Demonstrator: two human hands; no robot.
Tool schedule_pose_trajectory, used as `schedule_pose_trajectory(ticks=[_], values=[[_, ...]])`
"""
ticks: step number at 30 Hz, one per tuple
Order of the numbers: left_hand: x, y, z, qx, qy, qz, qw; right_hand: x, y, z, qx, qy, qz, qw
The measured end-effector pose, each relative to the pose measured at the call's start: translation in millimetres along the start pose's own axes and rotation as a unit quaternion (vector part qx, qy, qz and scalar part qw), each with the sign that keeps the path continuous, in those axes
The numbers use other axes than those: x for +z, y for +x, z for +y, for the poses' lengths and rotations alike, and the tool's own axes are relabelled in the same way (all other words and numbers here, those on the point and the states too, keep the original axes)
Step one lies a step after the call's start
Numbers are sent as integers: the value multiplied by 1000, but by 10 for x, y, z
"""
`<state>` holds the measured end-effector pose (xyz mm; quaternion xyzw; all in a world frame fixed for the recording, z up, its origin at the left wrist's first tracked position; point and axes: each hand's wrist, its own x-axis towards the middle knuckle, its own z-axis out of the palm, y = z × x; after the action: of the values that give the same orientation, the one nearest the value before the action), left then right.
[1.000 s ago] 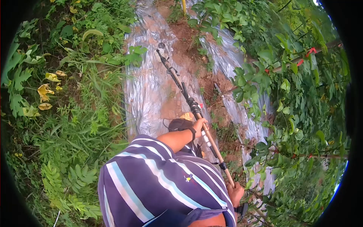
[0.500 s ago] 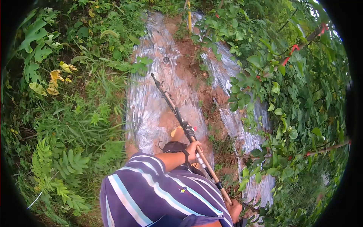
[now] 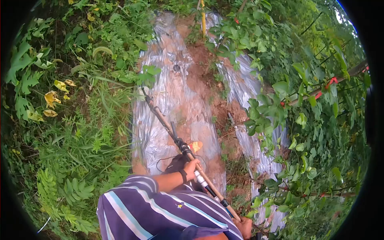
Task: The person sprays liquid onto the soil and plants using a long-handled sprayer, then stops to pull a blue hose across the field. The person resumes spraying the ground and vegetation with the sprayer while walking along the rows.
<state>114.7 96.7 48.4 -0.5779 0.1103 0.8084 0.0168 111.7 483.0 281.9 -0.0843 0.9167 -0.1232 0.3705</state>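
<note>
A long wooden pole (image 3: 161,119) slants from the upper left to the lower right in front of my striped shirt. Dark fittings or bindings wrap its middle, and a white-and-black tube (image 3: 201,179) runs alongside its lower half. My left hand (image 3: 191,168), with a dark band on the wrist, is closed round the pole just below the dark fittings. Near the lower end, my right hand (image 3: 245,226) is wrapped round the pole, partly cut off by the shirt. The pole's dark upper tip (image 3: 145,91) is over the silvery plastic sheet (image 3: 149,132).
Muddy soil (image 3: 204,76) runs between strips of plastic sheeting. Grass and weeds (image 3: 88,124) crowd the left side. On the right, leafy branches (image 3: 280,108) with red ties reach toward the pole. A yellow post (image 3: 203,18) stands at the far end.
The upper end of the pole has swung left and slightly down. My left hand has shifted left and down with it; my right hand has moved slightly left and down, still gripping.
</note>
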Motion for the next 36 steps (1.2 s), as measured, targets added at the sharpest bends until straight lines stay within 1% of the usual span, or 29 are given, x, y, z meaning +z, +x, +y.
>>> schedule_pose_trajectory(ticks=[1,2,3,4,5,6,7,8,9,10,11,12,13,14,16,18,19,21,22,24,25,26,27,28,29,31,32,34,36], values=[[198,-76,308,17,12,6,1000,26,202,-227,33,154,-21,987],[326,26,581,43,41,5,998,-5,392,-467,65,305,-42,949],[466,112,872,34,32,-33,998,-132,569,-767,113,327,-79,935],[593,261,1125,118,81,12,990,71,925,-587,68,285,-117,949],[557,711,1377,165,164,42,972,-33,1098,-850,43,342,-136,929],[935,385,1721,199,210,38,956,126,1367,-871,62,385,-180,903],[1075,557,1984,230,275,73,931,-3,1584,-1144,105,422,-263,861],[1197,720,2242,294,370,125,873,19,1806,-1332,107,427,-298,847],[1186,1152,2549,279,417,136,854,70,2023,-1493,108,430,-333,832],[1579,722,2741,308,469,203,802,64,2180,-1699,126,480,-382,780],[1711,847,2923,329,469,238,784,235,2381,-1749,113,519,-423,734],[1803,966,3097,319,476,251,780,332,2549,-1799,115,522,-423,732],[1856,1086,3233,307,512,277,752,433,2682,-1850,96,547,-459,693],[1984,954,3218,293,523,290,746,570,2754,-1866,76,575,-492,649],[1961,1123,3195,306,557,343,692,811,2855,-1782,74,581,-497,640],[1871,1075,3018,301,574,323,690,952,2853,-1647,67,587,-498,636],[1809,994,2922,298,582,306,692,964,2794,-1580,67,573,-474,665],[1403,1302,2800,285,583,282,707,873,2640,-1447,71,536,-436,720],[1200,1400,2702,282,587,258,714,888,2567,-1352,71,536,-435,720],[724,1858,2463,228,450,138,853,997,2277,-1123,-34,409,-225,884],[832,1479,2239,171,327,89,925,1197,2183,-858,-67,338,-118,931],[970,1044,1965,109,195,37,974,1132,1999,-817,-68,335,-118,932],[799,1168,1784,84,167,-12,982,961,1704,-774,-43,258,-36,964],[769,1021,1580,38,141,-30,989,795,1443,-735,-16,177,49,983],[728,921,1375,29,129,-38,991,745,1245,-649,-17,170,51,984],[713,569,964,1,109,-54,993,724,804,-414,-12,76,136,988],[744,332,796,-16,103,-62,993,710,581,-318,-12,73,142,987],[465,572,447,-23,94,-122,988,731,184,-135,19,37,152,988],[366,439,191,-16,114,-169,979,838,-116,32,33,54,164,984]])
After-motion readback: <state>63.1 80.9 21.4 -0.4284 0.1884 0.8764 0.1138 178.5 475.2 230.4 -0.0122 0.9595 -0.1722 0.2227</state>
